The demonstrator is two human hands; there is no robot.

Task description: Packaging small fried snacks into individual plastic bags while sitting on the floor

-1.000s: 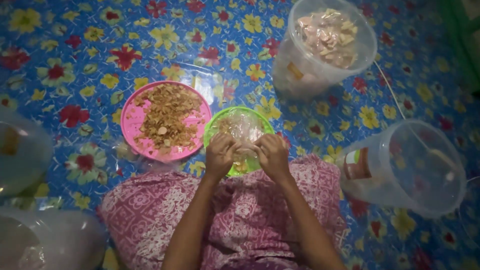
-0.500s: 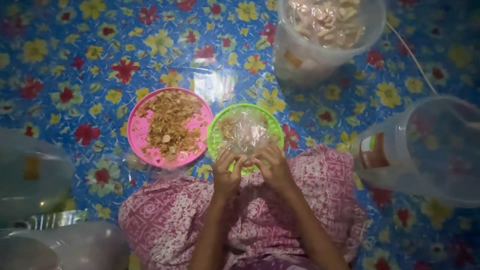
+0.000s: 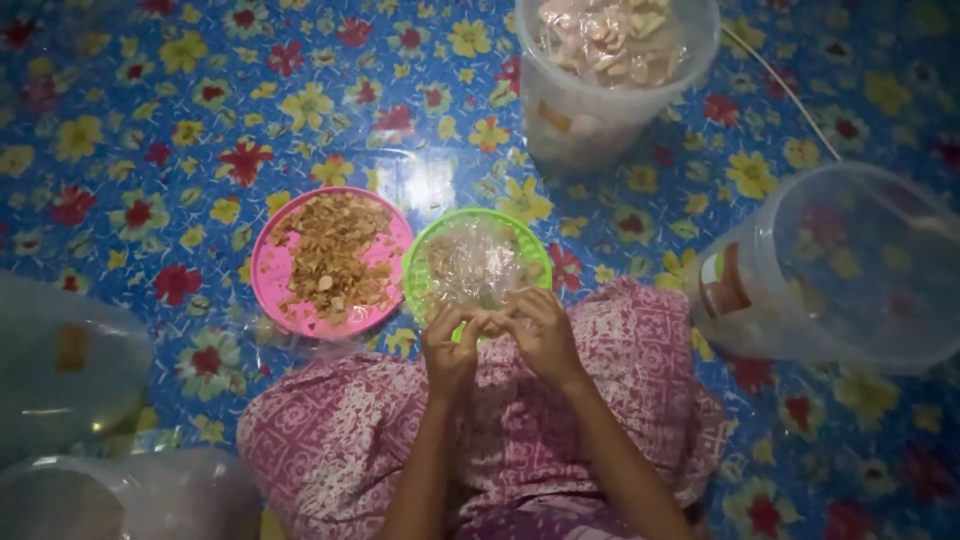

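A: What did the hands have?

B: The left hand point(image 3: 450, 345) and right hand point(image 3: 545, 335) were together, fingertips pinched on the lower end of a clear bag point(image 3: 478, 265). The bag lay over the green plate point(image 3: 415, 275), just beyond the knees in pink cloth point(image 3: 350, 420).

A: Anything different from half a second before?

B: Little. The grip was the same and the hands had stayed at the plate's near rim. The whole view had slid: the tub point(image 3: 600, 90) of pale chips sat more to the left at the top, and the empty bucket point(image 3: 850, 270) on the right showed more of its mouth.

A: And beside the green plate?

B: The pink plate point(image 3: 270, 280) touched it on the left, heaped with brown crisps point(image 3: 330, 250). All rested on the flowered mat point(image 3: 150, 150).
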